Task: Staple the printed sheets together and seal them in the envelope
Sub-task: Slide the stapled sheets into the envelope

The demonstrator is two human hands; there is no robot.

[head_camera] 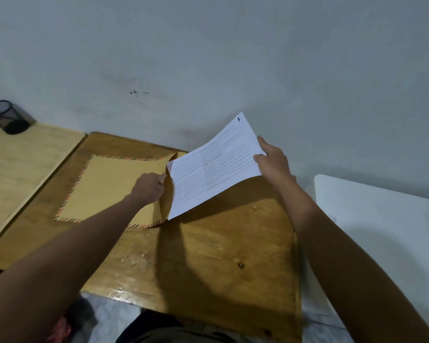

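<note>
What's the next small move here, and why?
Probably slide the sheets leftward into the envelope: the left hand holds its mouth open, the right hand grips the sheets' far edge, and their leading edge sits at the opening.

wooden desk against a grey-white wall

the bare wall fills the upper half, with small dark marks near centre; a brown wooden desk spans the middle, a paler wooden board lies at left under a black mesh pot, a white surface at right, pale floor below.
</note>
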